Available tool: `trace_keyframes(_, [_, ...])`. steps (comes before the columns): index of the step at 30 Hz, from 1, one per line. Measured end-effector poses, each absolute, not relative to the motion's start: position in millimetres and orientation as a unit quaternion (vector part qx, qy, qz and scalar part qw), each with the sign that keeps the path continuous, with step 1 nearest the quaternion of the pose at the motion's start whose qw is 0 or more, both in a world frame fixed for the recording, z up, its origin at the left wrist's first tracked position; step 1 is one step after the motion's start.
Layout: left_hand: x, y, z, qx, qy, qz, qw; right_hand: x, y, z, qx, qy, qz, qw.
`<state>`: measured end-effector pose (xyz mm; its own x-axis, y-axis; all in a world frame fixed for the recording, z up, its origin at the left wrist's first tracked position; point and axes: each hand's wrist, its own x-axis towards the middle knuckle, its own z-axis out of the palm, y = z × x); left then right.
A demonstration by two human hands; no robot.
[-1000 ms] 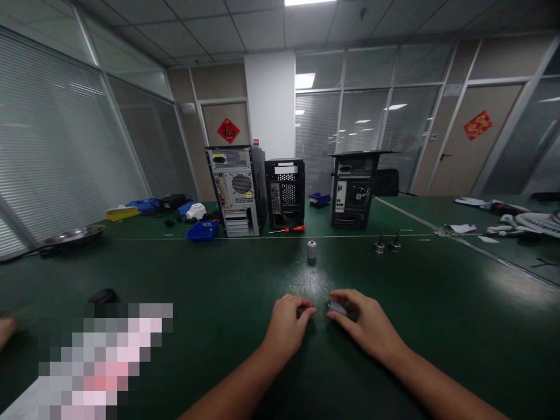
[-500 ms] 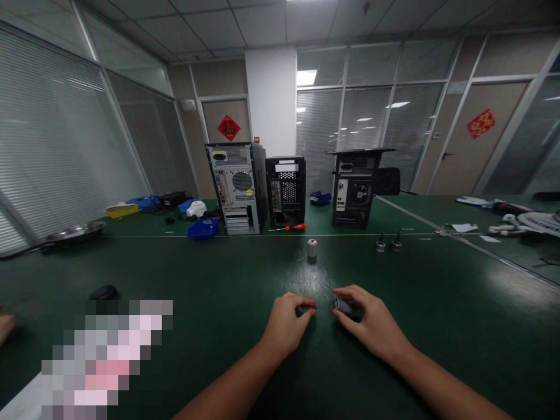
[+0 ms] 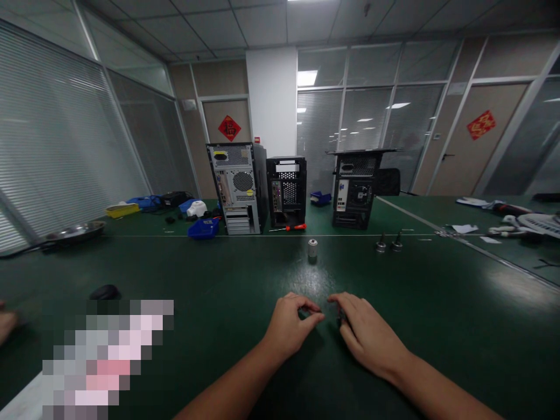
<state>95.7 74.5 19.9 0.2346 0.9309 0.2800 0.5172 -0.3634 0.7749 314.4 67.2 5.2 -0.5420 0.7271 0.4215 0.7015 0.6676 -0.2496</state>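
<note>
My left hand (image 3: 292,328) is closed in a pinch, thumb and fingertips close together. Whatever lies between them is too small to make out. To its right, my right hand (image 3: 370,332) has turned palm down and is curled around a small grey cylinder (image 3: 340,318), mostly hidden by the fingers. A narrow gap separates the two hands, just above the green tabletop (image 3: 262,274). Beyond them stands a short silvery metal cylinder (image 3: 312,249). Two metal parts with upright stems, a left one (image 3: 381,246) and a right one (image 3: 396,244), are farther right.
Three computer cases, silver (image 3: 238,192), black (image 3: 287,189) and black (image 3: 353,189), line the back. A red screwdriver (image 3: 295,227) and a blue tray (image 3: 203,228) lie before them. At left are a computer mouse (image 3: 105,292), a metal pan (image 3: 79,231) and another person's hand (image 3: 6,322).
My right hand has rolled palm down, covering most of the grey cylinder. My left fingertips have moved slightly right, and the dark thing seen between them is now hardly visible.
</note>
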Motion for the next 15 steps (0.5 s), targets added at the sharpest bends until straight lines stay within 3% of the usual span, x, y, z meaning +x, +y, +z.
trace_keyframes(15, [94.6,76.3,14.6,0.781,0.432,0.355,0.28,303.6,66.0,9.8,-0.331,-0.894,0.03,0.3])
